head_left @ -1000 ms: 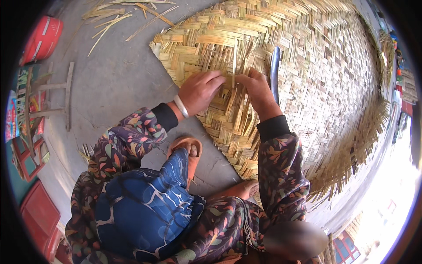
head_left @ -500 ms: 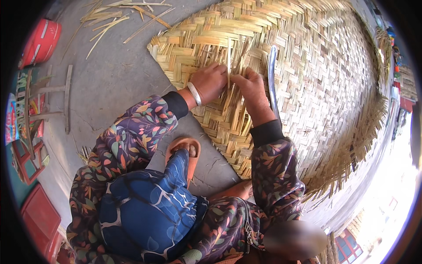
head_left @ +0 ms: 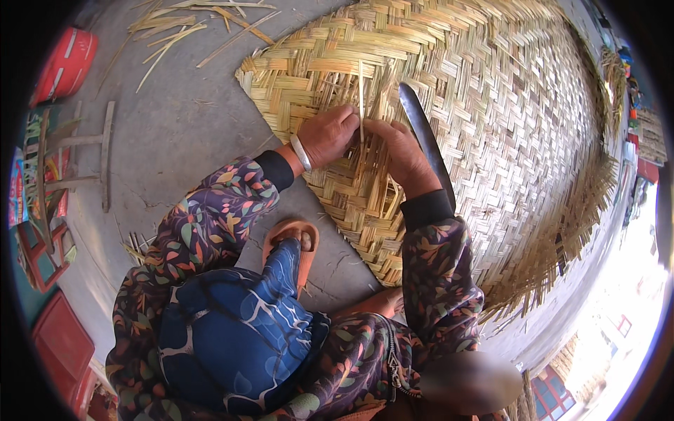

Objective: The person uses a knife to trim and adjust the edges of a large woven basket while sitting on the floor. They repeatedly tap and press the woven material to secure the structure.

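Tilted the blade (head_left: 425, 137) leftward beside the right hand (head_left: 407, 154) since earlier, with its base hidden. Could not see fingertips on the left hand (head_left: 328, 137) or tell either grip. Curled both narrowly over the woven mat (head_left: 505, 161), flanking a pale strip (head_left: 361, 91).

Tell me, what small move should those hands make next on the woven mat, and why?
Perhaps the left hand and right hand should gently work the narrow pale strip into the woven mat: both meet at it, and its far end appears to lie over the weave. Going slowly seems wise, with a long dark blade close beside the right hand.
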Demonstrator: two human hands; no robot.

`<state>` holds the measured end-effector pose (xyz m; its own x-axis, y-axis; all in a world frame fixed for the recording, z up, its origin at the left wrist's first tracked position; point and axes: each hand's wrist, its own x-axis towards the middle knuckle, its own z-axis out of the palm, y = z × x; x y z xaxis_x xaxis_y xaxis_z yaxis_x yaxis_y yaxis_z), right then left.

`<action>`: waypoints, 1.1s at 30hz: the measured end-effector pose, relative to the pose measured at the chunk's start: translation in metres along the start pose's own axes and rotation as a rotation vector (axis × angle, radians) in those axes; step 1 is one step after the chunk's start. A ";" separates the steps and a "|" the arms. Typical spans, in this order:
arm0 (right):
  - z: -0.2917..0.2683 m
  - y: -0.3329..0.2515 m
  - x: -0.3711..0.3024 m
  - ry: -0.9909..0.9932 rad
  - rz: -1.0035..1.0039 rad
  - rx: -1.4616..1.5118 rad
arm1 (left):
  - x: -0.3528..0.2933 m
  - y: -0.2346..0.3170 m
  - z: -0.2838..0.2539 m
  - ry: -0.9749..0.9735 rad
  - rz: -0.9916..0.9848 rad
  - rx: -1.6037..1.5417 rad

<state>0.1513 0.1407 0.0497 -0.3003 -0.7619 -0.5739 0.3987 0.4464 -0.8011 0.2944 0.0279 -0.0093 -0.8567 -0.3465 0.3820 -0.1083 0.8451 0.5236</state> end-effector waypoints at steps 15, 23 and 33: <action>-0.001 0.021 0.025 -0.065 0.272 0.340 | 0.000 -0.006 0.001 -0.060 -0.074 -0.156; 0.002 0.021 0.020 0.010 0.220 0.285 | -0.014 -0.010 0.006 0.058 -0.046 -0.190; 0.013 0.016 0.011 0.149 0.089 0.052 | -0.014 -0.017 0.011 -0.004 -0.055 -0.119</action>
<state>0.1658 0.1330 0.0329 -0.3854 -0.6409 -0.6639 0.4728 0.4807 -0.7385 0.3023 0.0230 -0.0317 -0.8531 -0.3892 0.3475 -0.0947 0.7704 0.6304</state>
